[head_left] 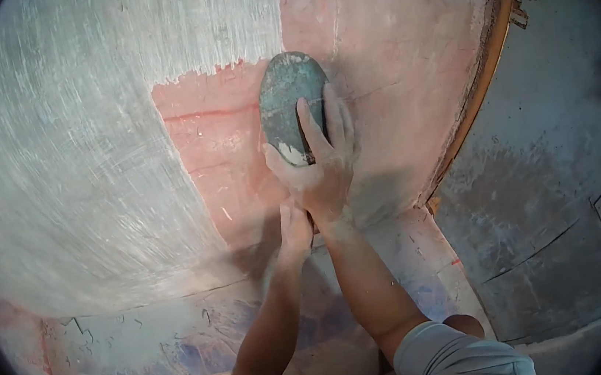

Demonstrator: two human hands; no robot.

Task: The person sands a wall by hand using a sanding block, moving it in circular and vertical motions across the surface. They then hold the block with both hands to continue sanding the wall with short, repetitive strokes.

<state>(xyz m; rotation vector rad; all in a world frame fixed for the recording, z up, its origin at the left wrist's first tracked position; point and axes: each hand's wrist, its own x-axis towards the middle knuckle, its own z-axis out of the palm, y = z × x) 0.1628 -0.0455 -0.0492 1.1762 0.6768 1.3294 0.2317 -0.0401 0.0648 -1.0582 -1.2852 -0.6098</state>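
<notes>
A grey-green oval tool (287, 85) with a worn, whitish surface lies against a pink patch (214, 145) of the large curved surface. My right hand (321, 174) is wrapped over the tool's lower right part, with its thumb at the lower left edge and its fingers along the top and right side. Just below, my left hand (294, 227) is closed close to my right wrist, around something narrow and dark that is mostly hidden.
Streaky whitish coating (82, 160) covers the curved surface at left and above the pink. A brown-edged rim (485, 85) curves down the right side. Beyond it lies a grey, dusty floor (543, 234) with cracks or seams. My knees show at the bottom.
</notes>
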